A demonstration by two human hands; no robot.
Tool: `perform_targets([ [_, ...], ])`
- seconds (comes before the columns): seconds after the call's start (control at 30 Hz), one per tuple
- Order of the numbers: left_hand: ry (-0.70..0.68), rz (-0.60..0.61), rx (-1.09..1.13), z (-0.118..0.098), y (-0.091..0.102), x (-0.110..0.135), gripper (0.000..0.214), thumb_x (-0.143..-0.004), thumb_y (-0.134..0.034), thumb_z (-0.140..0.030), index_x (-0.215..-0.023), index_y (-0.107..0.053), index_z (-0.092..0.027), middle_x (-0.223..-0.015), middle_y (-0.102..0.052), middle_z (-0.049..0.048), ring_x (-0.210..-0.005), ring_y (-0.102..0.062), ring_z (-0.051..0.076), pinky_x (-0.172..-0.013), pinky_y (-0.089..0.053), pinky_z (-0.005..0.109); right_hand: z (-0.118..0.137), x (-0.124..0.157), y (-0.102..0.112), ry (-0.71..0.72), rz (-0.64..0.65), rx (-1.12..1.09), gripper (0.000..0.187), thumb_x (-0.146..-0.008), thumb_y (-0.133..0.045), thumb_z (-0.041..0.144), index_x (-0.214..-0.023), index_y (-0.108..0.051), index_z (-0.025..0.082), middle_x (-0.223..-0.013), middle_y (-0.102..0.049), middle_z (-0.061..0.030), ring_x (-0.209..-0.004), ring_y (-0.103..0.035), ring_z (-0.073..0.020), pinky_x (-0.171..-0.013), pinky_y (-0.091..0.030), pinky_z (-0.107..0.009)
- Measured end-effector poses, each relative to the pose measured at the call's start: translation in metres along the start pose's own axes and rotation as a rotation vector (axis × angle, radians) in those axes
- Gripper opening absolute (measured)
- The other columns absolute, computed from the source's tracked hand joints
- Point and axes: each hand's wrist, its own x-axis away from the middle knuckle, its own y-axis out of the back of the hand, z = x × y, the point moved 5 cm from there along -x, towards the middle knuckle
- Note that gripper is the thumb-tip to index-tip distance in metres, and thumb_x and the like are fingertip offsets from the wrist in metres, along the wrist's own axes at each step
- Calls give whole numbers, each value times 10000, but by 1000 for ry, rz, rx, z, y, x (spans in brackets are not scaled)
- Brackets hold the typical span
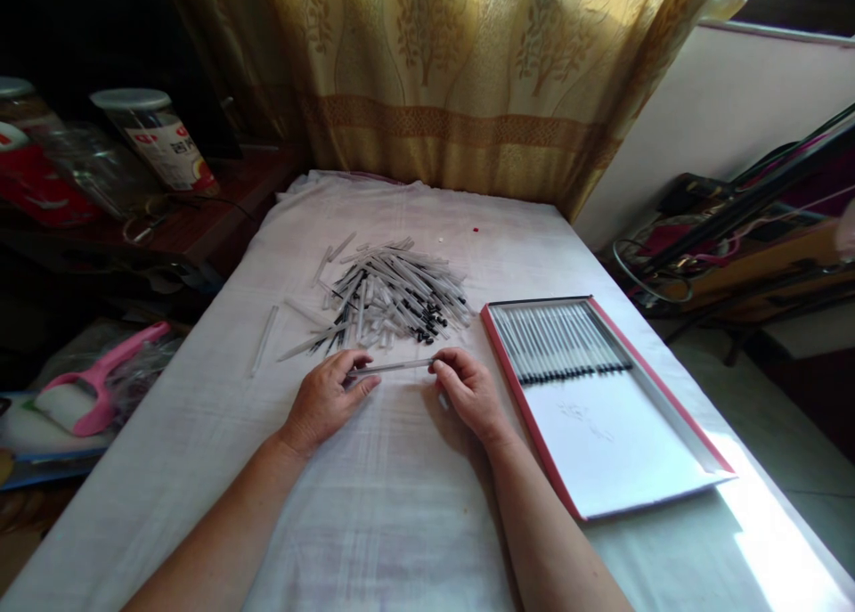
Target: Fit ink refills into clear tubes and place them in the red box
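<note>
A clear pen barrel (394, 367) lies level between my two hands, just above the white cloth (374, 505). My left hand (327, 398) pinches its left end with curled fingers. My right hand (468, 389) pinches the right end. Behind the hands is a heap of several pen barrels and black-tipped refills (391, 296). To the right sits a red-edged white box (601, 434) with a row of finished pens (557, 340) laid side by side at its far end.
A patterned gold curtain (454, 86) hangs behind the table. Jars (157, 140) stand on a dark shelf at the left, with a pink-handled tool (100, 380) lower down. Cables and a stand (735, 220) crowd the right side. A loose barrel (264, 340) lies left of the heap.
</note>
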Motion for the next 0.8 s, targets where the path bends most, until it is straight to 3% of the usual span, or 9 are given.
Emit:
perform_targets([
  [0.1, -55, 59, -61, -3, -1, 0, 312, -896, -484, -450, -923, -690, -217, -836, -731, 44, -722, -665, 179, -725, -510, 279, 1, 0, 1, -31, -8, -56, 181, -806, -577, 401, -786, -610, 225, -640, -587, 5, -551, -527, -140, -520, -413, -250],
  [0.2, -61, 40, -67, -3, -1, 0, 312, -896, -487, -438, -794, -690, -224, -727, -713, 30, -705, -658, 183, -692, -500, 269, 0, -1, 1, -30, -12, -65, 173, -790, -597, 395, -776, -615, 223, -651, -599, 2, -557, -529, -138, -527, -415, -250],
  [0.4, -14, -12, 31, 0, -1, 1, 274, -862, -550, -440, -943, -676, -211, -871, -725, 33, -698, -663, 158, -673, -511, 248, -2, -1, 1, -35, -15, -80, 168, -782, -612, 385, -787, -626, 218, -673, -624, -5, -553, -527, -132, -525, -416, -249],
  [0.53, -54, 52, -32, -3, -2, 1, 269, -891, -506, -415, -858, -699, -232, -802, -741, 24, -746, -677, 180, -716, -498, 263, -2, 0, 2, -51, -25, -106, 182, -782, -611, 396, -790, -625, 214, -672, -620, -2, -540, -526, -126, -510, -414, -244],
  [0.8, -45, 18, -23, -4, -4, 0, 213, -863, -564, -390, -869, -682, -214, -800, -723, 15, -740, -667, 178, -694, -479, 262, -4, -1, -3, -65, 7, -185, 248, -743, -651, 353, -940, -619, 208, -703, -611, 15, -551, -528, -114, -515, -420, -234],
])
